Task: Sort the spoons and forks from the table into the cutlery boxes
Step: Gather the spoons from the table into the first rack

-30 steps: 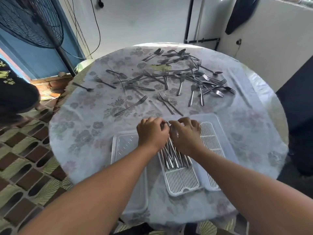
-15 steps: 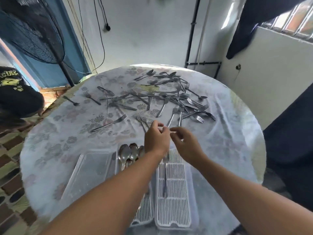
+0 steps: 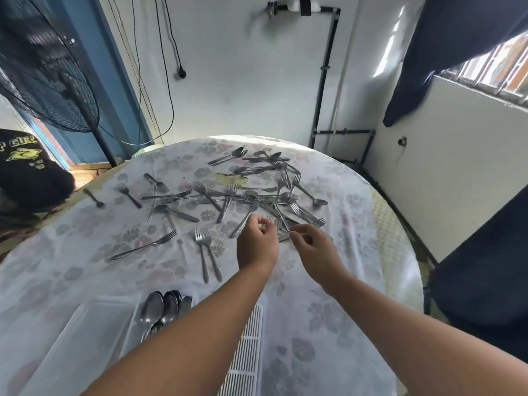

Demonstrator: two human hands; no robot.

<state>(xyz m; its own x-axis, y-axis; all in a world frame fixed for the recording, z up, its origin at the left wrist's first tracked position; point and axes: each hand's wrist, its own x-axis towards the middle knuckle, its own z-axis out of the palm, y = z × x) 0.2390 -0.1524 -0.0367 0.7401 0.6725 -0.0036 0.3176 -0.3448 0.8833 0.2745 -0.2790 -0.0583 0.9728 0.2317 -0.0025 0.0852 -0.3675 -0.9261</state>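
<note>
Both hands hover at the near edge of the fork pile (image 3: 274, 201) mid-bench; left hand (image 3: 257, 244) and right hand (image 3: 314, 247) grips loosely curled, holding nothing.

Two bare hands — the left hand (image 3: 257, 244) and right hand (image 3: 314, 247), fingers loosely curled and holding nothing — reach over a heap of steel forks and spoons (image 3: 257, 192) on a round, floral-clothed table (image 3: 85, 252). Nearer, stacked metal spoons (image 3: 160, 307) lie in a clear plastic cutlery box (image 3: 85, 338).

Both hands leave the fork tray (image 3: 246, 350) and now reach out over the cutlery pile (image 3: 265, 195); the left hand (image 3: 257, 244) and right hand (image 3: 314, 250) seem empty, fingers loosely curled.
</note>
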